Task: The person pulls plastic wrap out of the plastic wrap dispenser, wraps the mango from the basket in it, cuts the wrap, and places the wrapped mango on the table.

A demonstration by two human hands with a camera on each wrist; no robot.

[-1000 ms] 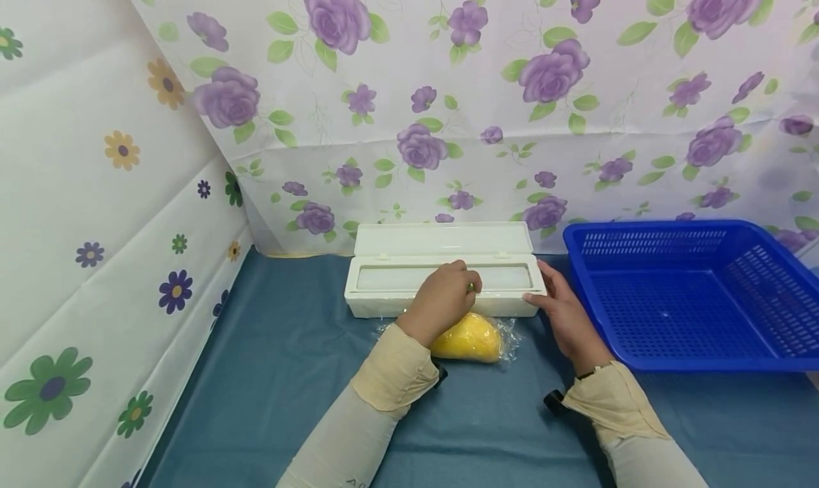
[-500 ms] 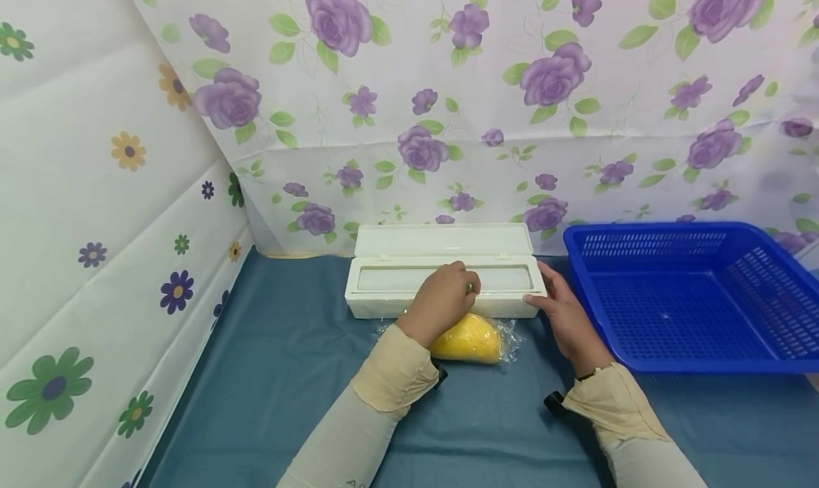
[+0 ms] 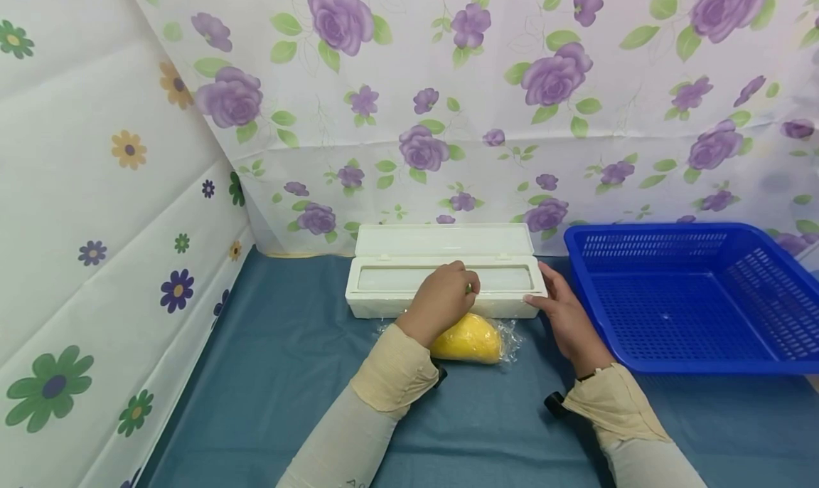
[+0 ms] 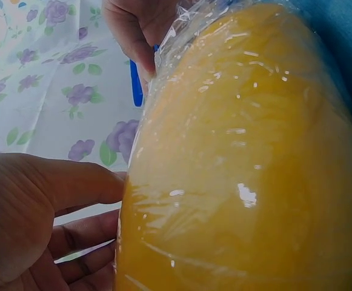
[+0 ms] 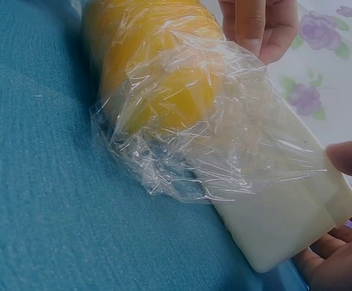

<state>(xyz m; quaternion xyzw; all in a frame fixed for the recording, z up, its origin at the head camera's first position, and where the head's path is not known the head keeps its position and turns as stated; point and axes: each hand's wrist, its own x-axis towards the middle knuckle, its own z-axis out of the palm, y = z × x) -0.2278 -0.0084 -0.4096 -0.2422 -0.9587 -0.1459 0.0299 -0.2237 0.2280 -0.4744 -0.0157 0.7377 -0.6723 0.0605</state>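
A long white cling film dispenser (image 3: 384, 306) stands on the blue cloth with its lid (image 3: 441, 239) raised. My right hand (image 3: 569, 321) grips its right end, thumb on the front edge and fingers behind. My left hand (image 3: 438, 299) reaches over the front edge with curled fingers, pinching a small green piece (image 3: 470, 287) there; most of that piece is hidden. Below this hand lies a yellow, mango-shaped fruit (image 3: 470, 338) wrapped in clear film. Crinkled loose film (image 5: 163, 157) spreads from the fruit's end over the dispenser's front in the right wrist view.
A blue plastic basket (image 3: 678, 317) stands close to the right of my right hand. Behind the dispenser rises a flowered cloth wall (image 3: 422, 182), and another patterned sheet (image 3: 141, 296) borders the left side. Blue cloth (image 3: 288, 331) covers the table.
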